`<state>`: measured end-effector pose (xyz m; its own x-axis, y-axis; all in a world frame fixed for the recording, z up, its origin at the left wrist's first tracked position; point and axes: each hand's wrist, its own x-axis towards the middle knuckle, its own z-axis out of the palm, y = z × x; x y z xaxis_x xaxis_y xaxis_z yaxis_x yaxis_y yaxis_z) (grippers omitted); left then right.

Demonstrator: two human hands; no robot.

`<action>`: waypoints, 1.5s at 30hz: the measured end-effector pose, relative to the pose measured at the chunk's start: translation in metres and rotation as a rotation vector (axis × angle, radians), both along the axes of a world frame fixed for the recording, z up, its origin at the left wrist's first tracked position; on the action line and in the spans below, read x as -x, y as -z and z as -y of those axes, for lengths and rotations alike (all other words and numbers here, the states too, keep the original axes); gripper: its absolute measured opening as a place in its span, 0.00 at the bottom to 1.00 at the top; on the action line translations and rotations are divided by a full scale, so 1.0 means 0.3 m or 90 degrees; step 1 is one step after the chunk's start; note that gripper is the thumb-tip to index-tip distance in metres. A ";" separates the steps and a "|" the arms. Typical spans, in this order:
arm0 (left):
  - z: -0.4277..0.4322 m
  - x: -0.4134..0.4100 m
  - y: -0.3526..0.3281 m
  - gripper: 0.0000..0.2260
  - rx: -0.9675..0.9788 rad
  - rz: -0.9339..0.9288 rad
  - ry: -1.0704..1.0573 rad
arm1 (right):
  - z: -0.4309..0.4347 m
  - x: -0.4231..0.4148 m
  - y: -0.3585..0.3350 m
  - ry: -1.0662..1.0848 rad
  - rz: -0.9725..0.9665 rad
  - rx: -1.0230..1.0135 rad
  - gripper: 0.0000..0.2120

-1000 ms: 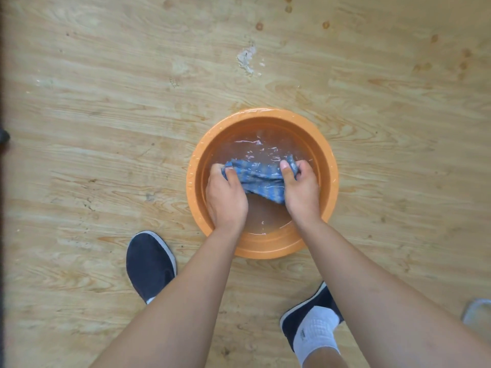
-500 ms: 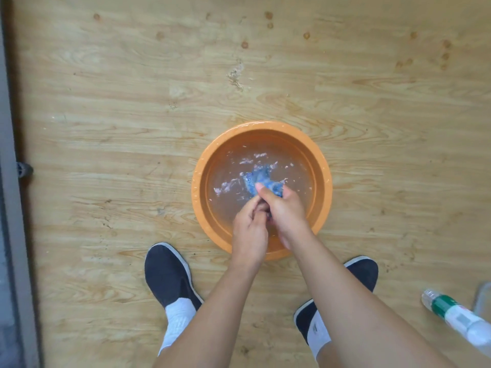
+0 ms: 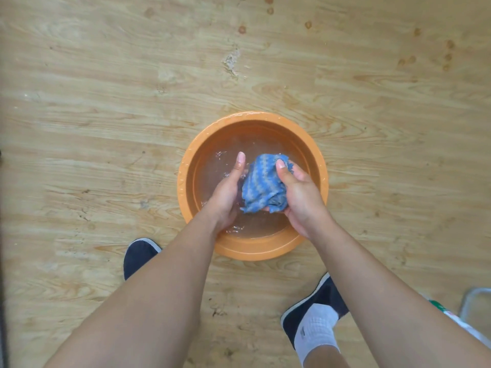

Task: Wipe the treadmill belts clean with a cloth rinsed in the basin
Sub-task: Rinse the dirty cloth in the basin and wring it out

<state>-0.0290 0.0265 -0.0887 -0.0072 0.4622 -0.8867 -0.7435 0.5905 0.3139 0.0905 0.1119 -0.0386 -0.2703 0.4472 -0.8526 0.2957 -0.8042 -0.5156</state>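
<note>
On a wood-grain floor [image 3: 106, 102] stands an orange plastic basin [image 3: 183, 187] of water. Over it, the right grip [image 3: 300, 197] pinches a bunched blue striped cloth [image 3: 263, 184]. The left grip [image 3: 225, 195] lies against the cloth, thumb straight, its fingers hidden and its hold impossible to tell.

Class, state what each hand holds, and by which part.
Right hand grips the blue cloth by its right side; the left hand cannot be judged.

Round orange plastic basin [image 3: 252, 251]: one. Blue zigzag-striped cloth [image 3: 263, 185]: one. Bare hands: two, left hand [image 3: 225, 193], right hand [image 3: 300, 198]. Dark navy shoes [image 3: 138, 257]: two.
</note>
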 end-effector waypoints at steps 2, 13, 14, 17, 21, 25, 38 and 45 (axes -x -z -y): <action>0.024 0.005 0.010 0.27 -0.006 -0.003 -0.063 | -0.006 0.004 0.011 0.020 0.020 0.001 0.13; 0.039 0.002 0.056 0.19 0.217 -0.441 -0.022 | 0.051 0.047 0.235 -0.085 0.428 -0.149 0.15; 0.031 -0.006 0.063 0.20 0.235 -0.441 -0.025 | 0.051 0.052 0.244 -0.085 0.468 -0.138 0.16; 0.005 -0.026 0.076 0.18 0.334 -0.395 -0.068 | 0.052 0.048 0.251 -0.152 0.538 -0.145 0.15; -0.027 -0.037 0.056 0.27 0.381 -0.266 -0.157 | 0.059 0.062 0.258 -0.165 0.491 -0.150 0.09; -0.037 -0.058 0.071 0.16 0.318 -0.270 -0.140 | 0.096 0.087 0.212 0.045 0.336 -0.140 0.12; -0.029 -0.019 0.027 0.16 0.281 -0.125 -0.198 | 0.099 0.224 0.214 -0.389 0.256 -0.324 0.11; 0.021 -0.032 0.018 0.21 0.206 -0.347 -0.066 | 0.072 0.188 0.262 -0.409 0.284 -0.244 0.05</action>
